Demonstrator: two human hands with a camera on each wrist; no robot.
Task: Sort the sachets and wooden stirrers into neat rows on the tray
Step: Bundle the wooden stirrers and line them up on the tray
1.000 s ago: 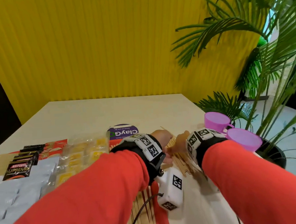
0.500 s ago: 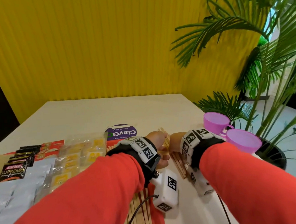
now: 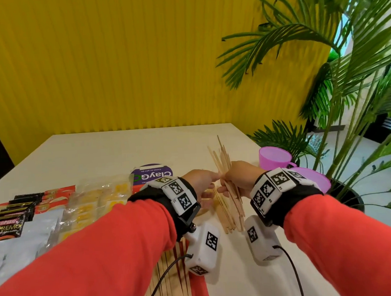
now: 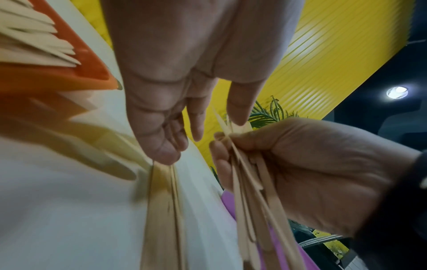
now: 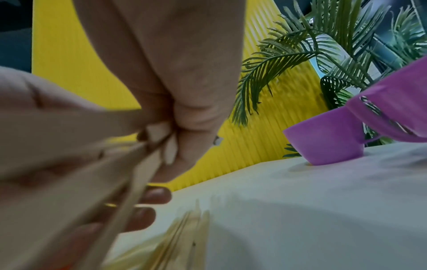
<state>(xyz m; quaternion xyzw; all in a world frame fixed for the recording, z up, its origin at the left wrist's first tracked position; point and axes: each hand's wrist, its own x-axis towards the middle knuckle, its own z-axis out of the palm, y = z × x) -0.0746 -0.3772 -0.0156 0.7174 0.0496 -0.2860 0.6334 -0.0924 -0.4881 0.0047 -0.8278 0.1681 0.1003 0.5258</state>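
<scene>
Right hand (image 3: 238, 179), raised above the counter (image 3: 112, 150), clenched round a bundle of wooden stirrers (image 3: 224, 166); the sticks fan out beyond the knuckles and their lower ends project below the fist, toward the wrist. In the left wrist view the curled fingers (image 4: 221, 160) of this hand wrap the bundle at about mid-length.

Left hand (image 3: 200, 184), just beside the right hand, its fingers relaxed and extended; the thumb tip (image 4: 238, 117) touches the upper ends of the held bundle, and the fingertips (image 4: 161, 151) reach down to a second group of loose stirrers (image 3: 226, 212) lying on the counter beneath both hands. This hand grasps nothing.

Behind the left wrist, more stirrers lie in a row on an orange tray (image 4: 92, 73), seen clearly in the left wrist view. To the outer side of the left hand, rows of sachets: clear-and-yellow packets (image 3: 97, 199), black coffee sachets (image 3: 13, 216) and white sachets (image 3: 24, 245). Ahead of the left hand, a round purple label (image 3: 152, 174). To the outer side of the right hand, two purple cups (image 3: 274, 158) on the counter, with a potted palm (image 3: 351, 92) beyond them. Both forearms wear red sleeves (image 3: 105, 256).
</scene>
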